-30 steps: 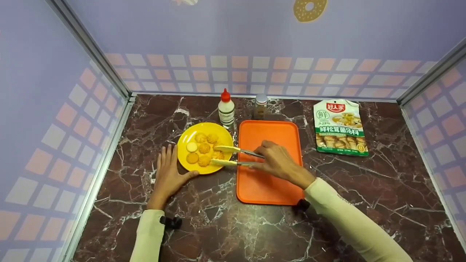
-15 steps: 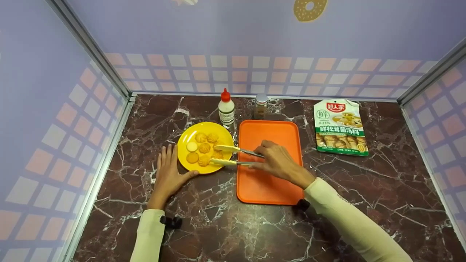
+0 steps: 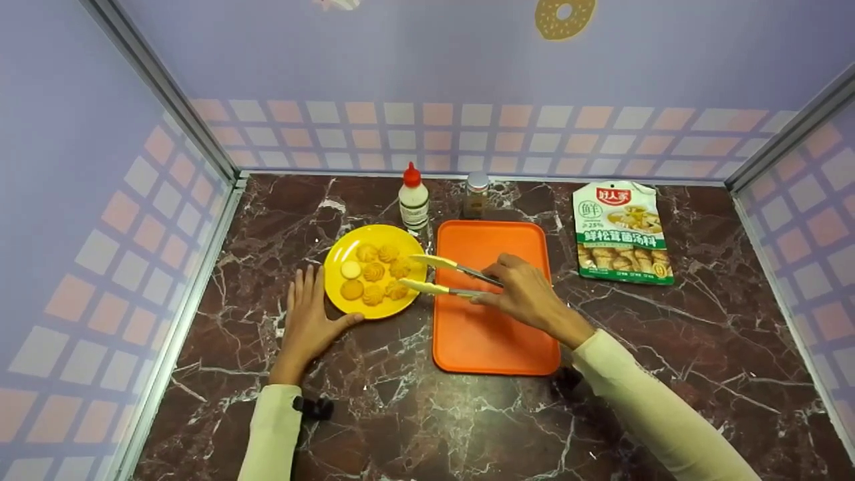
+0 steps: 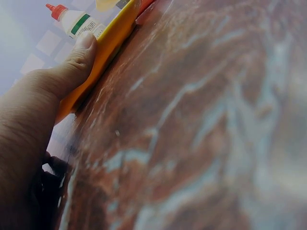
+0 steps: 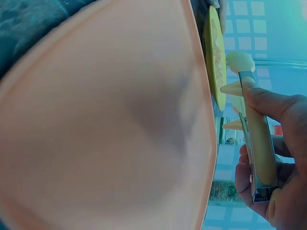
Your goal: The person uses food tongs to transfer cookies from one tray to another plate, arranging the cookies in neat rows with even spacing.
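Observation:
A yellow plate (image 3: 344, 248) bears several swirled piped cookies (image 3: 374, 271), a pale round biscuit (image 3: 351, 269) and a browner round one (image 3: 352, 289). My left hand (image 3: 312, 327) lies at the plate's left side with fingers straight, thumb on its rim; the left wrist view shows that thumb (image 4: 79, 60) against the edge. My right hand (image 3: 528, 290) grips metal tongs (image 5: 261, 158) with yellow tips. The tong arms stand apart with nothing between them. Their tips (image 3: 427, 287) overlap the plate's right edge in the head view, close to two of the cookies.
An orange tray (image 3: 494, 347) lies right of the plate, beneath my right hand. Behind stand a red-capped squeeze bottle (image 3: 414, 206) and a small jar (image 3: 476, 197). A green-and-white food pouch (image 3: 624, 234) lies at the back right. Patterned walls (image 3: 434, 67) enclose the marbled table (image 3: 394, 414).
My right hand has drawn the tongs rightward and slightly back, uncovering the two cookies at the plate's right side. The left hand and plate stay where they were.

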A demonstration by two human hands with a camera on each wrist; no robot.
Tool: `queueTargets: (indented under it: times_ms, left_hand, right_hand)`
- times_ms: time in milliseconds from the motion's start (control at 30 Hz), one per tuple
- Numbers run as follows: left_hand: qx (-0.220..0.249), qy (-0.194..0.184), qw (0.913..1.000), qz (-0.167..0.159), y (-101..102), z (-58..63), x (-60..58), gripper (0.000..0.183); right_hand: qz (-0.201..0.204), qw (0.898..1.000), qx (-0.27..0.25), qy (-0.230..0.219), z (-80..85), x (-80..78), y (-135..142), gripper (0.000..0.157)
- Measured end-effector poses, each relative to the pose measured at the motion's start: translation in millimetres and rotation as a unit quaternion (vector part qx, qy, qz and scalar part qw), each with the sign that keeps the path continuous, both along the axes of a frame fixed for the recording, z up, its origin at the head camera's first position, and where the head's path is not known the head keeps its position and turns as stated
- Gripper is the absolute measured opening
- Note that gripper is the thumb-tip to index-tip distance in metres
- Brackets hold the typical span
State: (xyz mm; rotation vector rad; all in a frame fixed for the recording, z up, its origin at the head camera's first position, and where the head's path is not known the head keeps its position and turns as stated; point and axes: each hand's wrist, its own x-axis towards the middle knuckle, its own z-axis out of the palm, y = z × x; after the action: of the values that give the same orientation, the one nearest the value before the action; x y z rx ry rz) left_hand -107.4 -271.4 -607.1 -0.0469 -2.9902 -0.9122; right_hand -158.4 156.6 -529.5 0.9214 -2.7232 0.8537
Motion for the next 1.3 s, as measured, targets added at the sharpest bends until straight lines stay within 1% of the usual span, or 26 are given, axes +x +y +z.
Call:
queueTargets:
  times_ms: [300,600,833,1033,1300]
  left_hand:
    - [0.004,0.001,1.0,-0.004,-0.3,0.7,1.3,0.135]
    - [0.007,0.003,1.0,-0.004,-1.1,-1.1,1.5,0.135]
    - [0.007,0.006,0.9999,-0.005,-0.9,-0.9,1.3,0.135]
    - [0.008,0.008,0.9999,-0.005,-0.9,-0.8,1.8,0.135]
    - [-0.002,-0.004,1.0,-0.003,-0.3,0.5,0.9,0.137]
  right_hand:
    - [-0.018,0.999,-0.019,0.031,-1.8,1.8,18.9,0.046]
    - [-0.057,0.996,-0.045,0.053,-4.3,5.2,41.3,0.05]
    - [-0.093,0.993,-0.062,0.048,-2.5,8.4,58.9,0.052]
    - [-0.126,0.989,-0.062,0.041,-3.7,14.6,73.6,0.059]
    - [-0.163,0.983,-0.08,0.038,-7.3,22.3,93.7,0.07]
